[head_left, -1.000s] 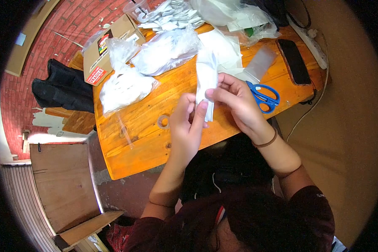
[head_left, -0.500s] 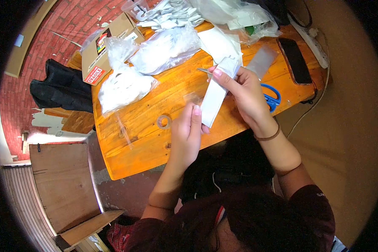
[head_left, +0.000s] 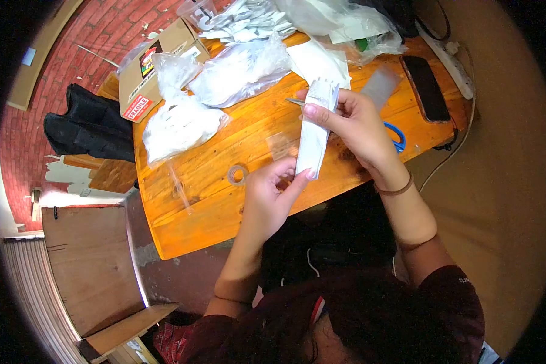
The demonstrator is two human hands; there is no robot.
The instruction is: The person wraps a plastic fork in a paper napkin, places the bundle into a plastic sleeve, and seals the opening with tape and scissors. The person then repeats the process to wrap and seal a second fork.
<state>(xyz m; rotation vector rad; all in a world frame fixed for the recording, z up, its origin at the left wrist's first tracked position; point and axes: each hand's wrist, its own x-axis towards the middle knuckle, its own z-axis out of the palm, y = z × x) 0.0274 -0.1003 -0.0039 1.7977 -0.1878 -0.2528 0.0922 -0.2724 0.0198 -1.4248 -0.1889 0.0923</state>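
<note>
A long, narrow strip of folded white paper [head_left: 312, 145] is held between my two hands above the wooden table. My left hand [head_left: 272, 197] pinches its lower end, thumb on top. Near the upper end, my right hand [head_left: 364, 127] grips it with the thumb in front and the fingers behind. Blue-handled scissors [head_left: 399, 137] are mostly hidden behind my right hand. A pointed metal tip shows left of the strip, perhaps their blade. A roll of clear tape [head_left: 237, 175] lies left of my left hand, and a small clear plastic piece [head_left: 280, 145] lies beside the strip.
On the wooden table [head_left: 182, 233] are plastic bags of white items [head_left: 182, 130], a cardboard box [head_left: 164, 60], a pile of white packets [head_left: 246, 21], white paper sheets [head_left: 321, 64], a clear plastic sleeve [head_left: 380, 86] and a phone [head_left: 425, 88]. A cable [head_left: 449, 161] runs along the right edge.
The paper strip has turned more upright. My left thumb has shifted onto its bottom end, and my right hand has moved slightly right and down, covering more of the scissors.
</note>
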